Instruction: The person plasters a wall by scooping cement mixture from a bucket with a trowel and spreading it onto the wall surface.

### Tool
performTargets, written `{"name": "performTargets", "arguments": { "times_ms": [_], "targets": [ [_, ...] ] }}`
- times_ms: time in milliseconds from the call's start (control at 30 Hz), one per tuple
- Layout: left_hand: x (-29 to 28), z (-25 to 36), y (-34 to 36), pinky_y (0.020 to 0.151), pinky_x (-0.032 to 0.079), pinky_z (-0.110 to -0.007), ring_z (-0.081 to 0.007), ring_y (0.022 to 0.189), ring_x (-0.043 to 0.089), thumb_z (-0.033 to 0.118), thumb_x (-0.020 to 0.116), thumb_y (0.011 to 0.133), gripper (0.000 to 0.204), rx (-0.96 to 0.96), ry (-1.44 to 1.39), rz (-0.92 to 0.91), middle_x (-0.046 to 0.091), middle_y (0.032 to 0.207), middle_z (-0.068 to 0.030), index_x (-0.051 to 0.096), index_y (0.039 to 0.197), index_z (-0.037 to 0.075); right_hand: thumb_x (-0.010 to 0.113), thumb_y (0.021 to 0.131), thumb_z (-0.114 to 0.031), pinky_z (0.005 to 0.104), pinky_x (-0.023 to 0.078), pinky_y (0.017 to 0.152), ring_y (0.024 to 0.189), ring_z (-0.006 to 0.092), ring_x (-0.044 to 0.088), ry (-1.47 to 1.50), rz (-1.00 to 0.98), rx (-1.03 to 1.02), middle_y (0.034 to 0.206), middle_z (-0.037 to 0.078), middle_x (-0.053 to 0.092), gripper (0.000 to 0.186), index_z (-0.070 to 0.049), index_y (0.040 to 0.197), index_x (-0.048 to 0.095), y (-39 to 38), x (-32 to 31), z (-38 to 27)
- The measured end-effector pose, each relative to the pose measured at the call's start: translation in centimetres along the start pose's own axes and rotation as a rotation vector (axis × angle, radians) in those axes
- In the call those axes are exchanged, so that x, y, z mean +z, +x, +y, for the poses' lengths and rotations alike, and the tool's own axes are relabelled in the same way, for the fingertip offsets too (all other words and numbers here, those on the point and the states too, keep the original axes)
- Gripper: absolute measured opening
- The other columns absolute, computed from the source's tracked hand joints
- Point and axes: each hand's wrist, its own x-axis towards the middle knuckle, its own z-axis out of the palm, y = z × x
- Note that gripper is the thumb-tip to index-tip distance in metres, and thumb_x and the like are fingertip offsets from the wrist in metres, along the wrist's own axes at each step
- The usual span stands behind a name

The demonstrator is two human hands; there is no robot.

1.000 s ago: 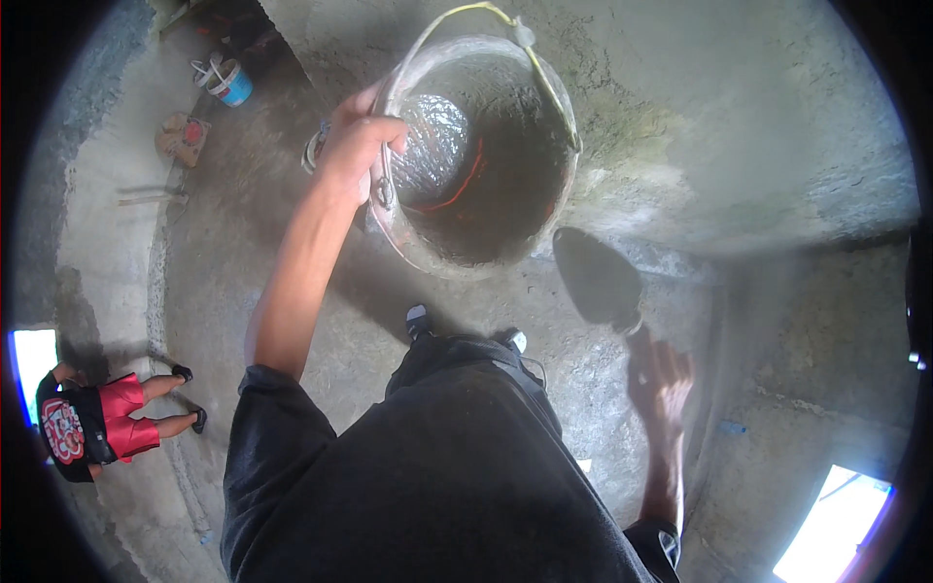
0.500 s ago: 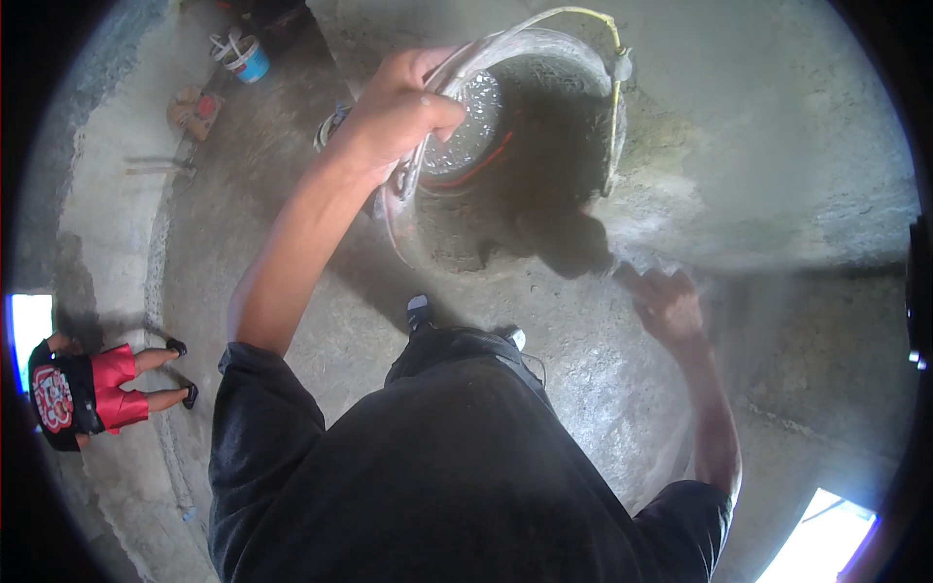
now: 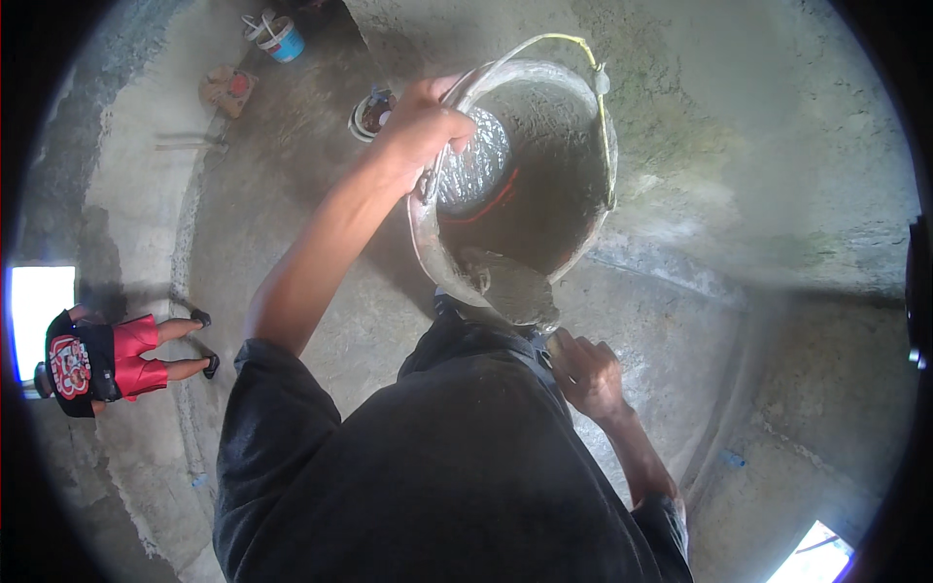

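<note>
My left hand [image 3: 425, 136] grips the far-left rim of a mortar-caked bucket [image 3: 420, 238], which is tipped so that I look into it. Inside, a pale wet patch shows on the left beside a curved orange streak; the rest is grey and in shadow. A wire handle with a yellow section [image 3: 567, 37] arches over the bucket's far side. My right hand [image 3: 587, 372] is closed around the handle of a trowel [image 3: 520, 291]. The trowel's blade, coated in grey mortar, lies across the bucket's near rim.
A rough cement wall [image 3: 739, 126] rises beyond the bucket on the right. At the far left stand a blue-and-white pail [image 3: 283, 41], a torn paper bag [image 3: 229, 91] and a round container [image 3: 370, 115]. Another person in red shorts [image 3: 136, 358] stands at the left near a bright opening.
My right hand has come left and nearer, bringing the trowel from the bucket's right side, by the wall, to its near rim. The bucket sits slightly lower in view.
</note>
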Motion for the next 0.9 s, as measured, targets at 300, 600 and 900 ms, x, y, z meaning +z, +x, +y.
{"name": "performTargets", "arguments": {
  "times_ms": [300,600,900],
  "targets": [
    [-1.4,-8.0,-2.8,0.047,0.036,-0.022,-0.0056,0.053,0.048,-0.002,0.052,0.063,0.042,-0.139,-0.033,0.263,0.056,0.070,-0.0001,0.062,0.104,-0.001,0.075,0.070,-0.014,0.0340,0.043,0.064,0.068,0.0196,0.062,-0.093,0.280,0.069,0.086,0.005,0.065,0.047,-0.007,0.111,0.053,1.8,0.6,2.3],
    [-4.8,-19.2,-3.6,0.073,0.049,-0.038,-0.0302,0.086,0.062,0.006,0.060,0.059,0.047,-0.034,0.849,0.389,0.065,0.093,-0.0134,0.064,0.106,0.009,0.068,0.076,-0.015,0.0424,0.041,0.077,0.087,0.0302,0.058,-0.391,0.533,0.152,0.099,0.014,0.060,0.045,-0.004,0.114,0.046,6.3,0.2,14.4],
    [-7.1,-21.6,-7.3,0.058,0.044,-0.027,-0.0154,0.069,0.054,-0.002,0.046,0.055,0.044,-0.278,0.332,0.475,0.059,0.075,-0.0033,0.062,0.096,-0.006,0.062,0.080,-0.016,0.0404,0.042,0.074,0.084,0.0294,0.056,-0.317,0.650,0.001,0.096,0.013,0.057,0.039,-0.005,0.115,0.047,14.3,-2.2,25.8]
  ]
}}
